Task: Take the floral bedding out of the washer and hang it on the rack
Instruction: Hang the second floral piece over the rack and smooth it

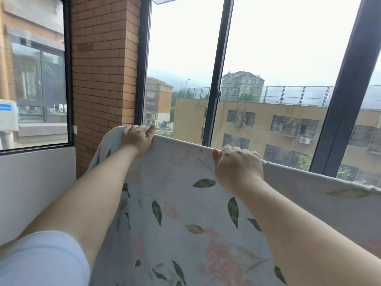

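Hanging step: bedding [185, 213] top edge is pinched by left hand [137, 138] and right hand [237, 167] before the window [278, 48]; spreading is judged next.

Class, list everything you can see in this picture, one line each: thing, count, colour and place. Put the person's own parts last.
floral bedding: one, pale grey with green leaves and pink flowers, stretched across the lower middle, top edge gripped by both hands
brick pillar: one, orange-brown, left of centre
window frames: several, dark, across the top and right
side window: one, dark frame, far left
white wall: one, below the side window
buildings outside: several, tan and grey, beyond the glass
left hand: one, closed on the bedding's top edge
right hand: one, closed on the top edge
sleeve: one, pale blue, bottom left
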Available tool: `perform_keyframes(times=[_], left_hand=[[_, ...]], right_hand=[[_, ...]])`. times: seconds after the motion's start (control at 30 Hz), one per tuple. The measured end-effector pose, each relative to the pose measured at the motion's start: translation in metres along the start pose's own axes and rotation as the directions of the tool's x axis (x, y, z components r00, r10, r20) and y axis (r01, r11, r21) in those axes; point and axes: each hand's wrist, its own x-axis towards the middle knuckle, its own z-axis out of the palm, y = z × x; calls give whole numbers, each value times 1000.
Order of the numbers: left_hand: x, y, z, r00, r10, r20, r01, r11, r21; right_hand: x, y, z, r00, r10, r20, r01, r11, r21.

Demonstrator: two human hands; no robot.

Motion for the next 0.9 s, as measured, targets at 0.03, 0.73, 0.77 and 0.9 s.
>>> perform_keyframes(times=[0.03,0.73,0.77,0.9], left_hand=[[4,-5,0,999,-33,-1,33,999,10],[28,-96,-12,926,-363,-104,363,932,-18],[30,-94,-14,920,-372,-125,372,928,-18],[39,-95,-14,886,-437,-152,429,899,-85]], right_hand=[[0,-1,0,1000,1,3,-1,1000,1],[1,2,10,996,56,-65,-61,996,-67],[1,1,11,996,54,-72,-59,996,-74],[2,1,13,993,55,-105,-63,995,-80]])
